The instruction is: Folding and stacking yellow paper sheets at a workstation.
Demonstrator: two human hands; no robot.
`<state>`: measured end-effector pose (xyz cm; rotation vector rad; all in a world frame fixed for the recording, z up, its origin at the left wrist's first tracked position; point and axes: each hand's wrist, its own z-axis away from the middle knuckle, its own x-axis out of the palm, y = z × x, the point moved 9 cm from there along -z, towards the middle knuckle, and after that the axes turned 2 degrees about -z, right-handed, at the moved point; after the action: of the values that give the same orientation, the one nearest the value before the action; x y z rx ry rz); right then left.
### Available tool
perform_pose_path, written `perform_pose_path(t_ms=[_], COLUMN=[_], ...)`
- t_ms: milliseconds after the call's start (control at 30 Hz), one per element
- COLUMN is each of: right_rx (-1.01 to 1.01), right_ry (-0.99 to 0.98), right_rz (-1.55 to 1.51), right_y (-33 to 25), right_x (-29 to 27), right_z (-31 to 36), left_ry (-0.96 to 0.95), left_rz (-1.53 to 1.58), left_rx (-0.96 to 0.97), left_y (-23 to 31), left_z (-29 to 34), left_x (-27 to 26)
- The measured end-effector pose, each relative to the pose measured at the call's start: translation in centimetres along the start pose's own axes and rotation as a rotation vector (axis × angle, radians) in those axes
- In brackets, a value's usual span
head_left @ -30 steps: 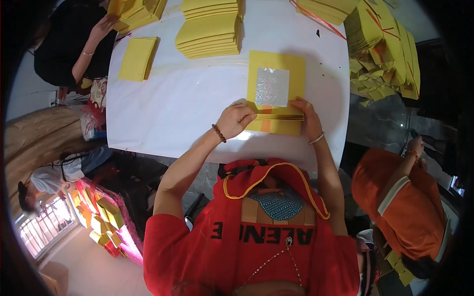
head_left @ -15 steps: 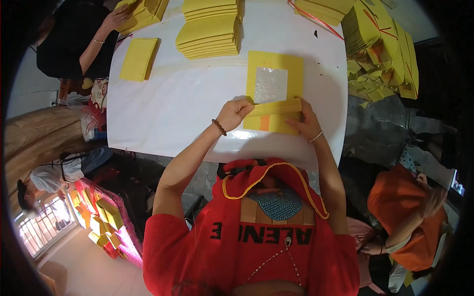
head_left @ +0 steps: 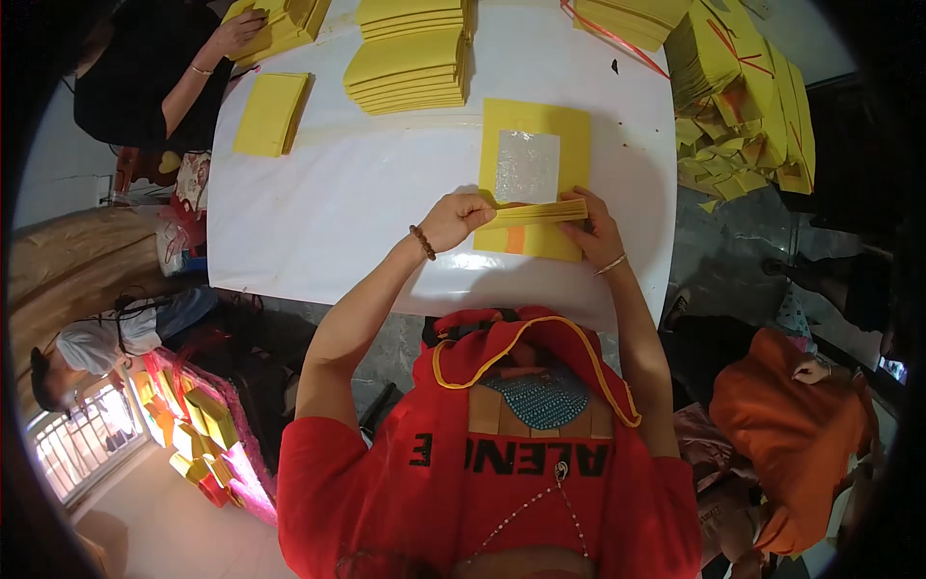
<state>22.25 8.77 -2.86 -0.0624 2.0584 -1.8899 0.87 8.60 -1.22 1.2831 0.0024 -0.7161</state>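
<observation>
A thin stack of yellow paper [head_left: 537,213] is held level and nearly edge-on, its layered edges facing up. My left hand [head_left: 458,220] pinches its left end between thumb and fingers. At the other end my right hand [head_left: 596,232] grips it, thumb below and fingers behind. Beyond the stack lies a yellow sheet [head_left: 577,125] with a shiny silver rectangle [head_left: 528,166] in its middle, flat on the white table [head_left: 357,193]. Under the held stack, another yellow sheet with an orange strip [head_left: 515,239] shows; whether the sheets are joined I cannot tell.
Thick yellow paper stacks [head_left: 405,72] stand at the far middle, with a smaller pile [head_left: 272,116] to the left. Red-tied bundles [head_left: 738,77] tower off the right edge. A person in black [head_left: 145,87] handles paper at far left; a person in orange [head_left: 786,425] sits at right.
The held stack has tilted from showing its broad face to showing its layered edges. My right fingers have closed further round its end. The co-worker at right has moved an arm.
</observation>
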Motion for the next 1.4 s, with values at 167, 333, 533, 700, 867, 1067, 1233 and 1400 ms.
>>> perform_pose_path(t_ms=[167,333,533,700,867,1067,1233,1400], right_rx=[-0.016,-0.043,-0.048,-0.087,-0.106,-0.128,-0.120,-0.115], right_ry=[0.010,0.003,0.019,-0.011,0.005,-0.012,0.000,0.019], right_rz=[0.070,0.115,0.065,0.136,0.151,0.152,0.127,0.102], right_y=[-0.8,-1.5,-0.1,-1.1,-0.5,-0.8,-0.6,-0.6], right_x=[0.0,0.0,-0.1,0.2,0.0,0.2,0.1,0.0], right_z=[-0.1,-0.2,0.0,-0.2,-0.1,-0.2,-0.1,-0.1], left_ry=[-0.019,0.015,-0.012,-0.039,-0.042,-0.046,-0.048,-0.068], left_rz=[-0.068,-0.056,0.103,0.163,0.157,0.128,0.073,0.045], left_rx=[-0.016,-0.017,-0.045,-0.051,-0.060,-0.050,-0.040,-0.035], left_y=[0.6,0.2,-0.6,-1.1,-1.2,-1.0,-0.7,-0.9], left_z=[0.1,0.1,0.0,0.1,0.1,0.3,0.2,0.1], left_x=[-0.1,-0.1,0.1,0.5,0.6,0.5,0.4,0.4])
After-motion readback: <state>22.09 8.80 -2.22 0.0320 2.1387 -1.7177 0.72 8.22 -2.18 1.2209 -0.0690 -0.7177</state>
